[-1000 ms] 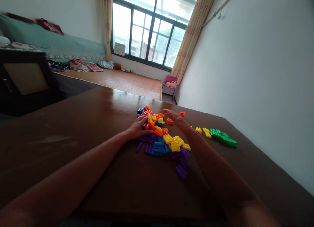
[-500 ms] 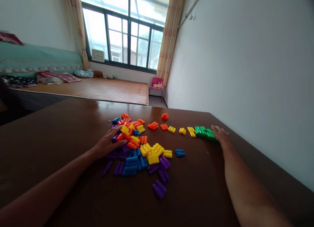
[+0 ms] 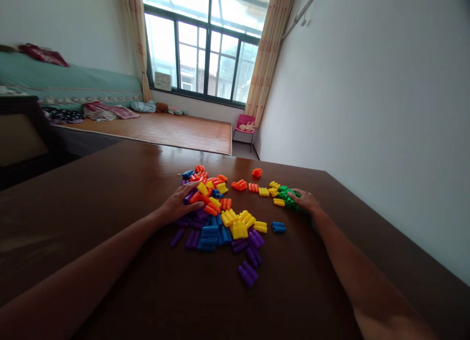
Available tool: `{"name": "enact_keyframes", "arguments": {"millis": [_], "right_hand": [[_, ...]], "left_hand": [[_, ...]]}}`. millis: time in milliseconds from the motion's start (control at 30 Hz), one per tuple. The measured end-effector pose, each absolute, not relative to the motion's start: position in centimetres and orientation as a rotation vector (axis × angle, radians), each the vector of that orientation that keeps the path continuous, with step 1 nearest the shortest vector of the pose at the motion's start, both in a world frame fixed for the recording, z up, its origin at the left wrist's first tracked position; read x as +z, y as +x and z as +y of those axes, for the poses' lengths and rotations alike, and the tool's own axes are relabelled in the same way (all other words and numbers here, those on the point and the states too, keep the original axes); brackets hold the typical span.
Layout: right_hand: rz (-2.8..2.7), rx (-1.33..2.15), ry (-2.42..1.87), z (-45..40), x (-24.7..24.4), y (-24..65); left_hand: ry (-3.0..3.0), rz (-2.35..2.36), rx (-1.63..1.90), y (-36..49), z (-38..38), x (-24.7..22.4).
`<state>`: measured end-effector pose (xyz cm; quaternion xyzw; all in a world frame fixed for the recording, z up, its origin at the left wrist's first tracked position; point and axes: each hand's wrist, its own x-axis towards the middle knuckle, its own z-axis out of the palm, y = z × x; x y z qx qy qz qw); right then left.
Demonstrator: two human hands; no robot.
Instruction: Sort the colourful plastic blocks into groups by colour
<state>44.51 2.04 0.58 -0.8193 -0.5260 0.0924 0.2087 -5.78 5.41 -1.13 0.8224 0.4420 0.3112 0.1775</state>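
Observation:
Colourful plastic tube-shaped building blocks lie loosely heaped on the brown table. My left hand [image 3: 181, 204] rests against the left side of the heap, thumb and fingers apart, beside orange blocks [image 3: 212, 209] and purple blocks [image 3: 198, 217]. On the right, my right hand [image 3: 305, 201] presses its outstretched fingers against a cluster of green blocks [image 3: 286, 195], partly covering them. Yellow blocks [image 3: 273, 189] touch the green ones. Nearer to me are more yellow blocks [image 3: 239, 225], blue blocks [image 3: 208, 238] and purple blocks [image 3: 248, 274]. One blue piece [image 3: 278, 227] lies apart.
The glossy brown table [image 3: 147, 291] fills the foreground, its right edge running along a white wall [image 3: 367, 85]. Behind it stand a low bed platform [image 3: 183, 130] and a pink chair [image 3: 245, 120]. A dark cabinet [image 3: 22, 129] is at the left.
My right hand has moved left, pushing the green blocks in against the yellow ones, which now sit bunched together. My left hand stays at the heap. The view has shifted slightly left.

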Motion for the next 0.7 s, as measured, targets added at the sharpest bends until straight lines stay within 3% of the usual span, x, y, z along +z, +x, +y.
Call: {"name": "enact_keyframes", "arguments": {"millis": [300,700], "right_hand": [[-1.739,0.197,-2.096,4.6,-0.2,29.2],[-1.866,0.617,-1.562,7.9,2.9,15.3]], "left_hand": [[2.39,1.196,0.907,-5.4,5.1,-1.5],[2.298,1.136,0.988,-5.1,5.8,-2.3]]}}
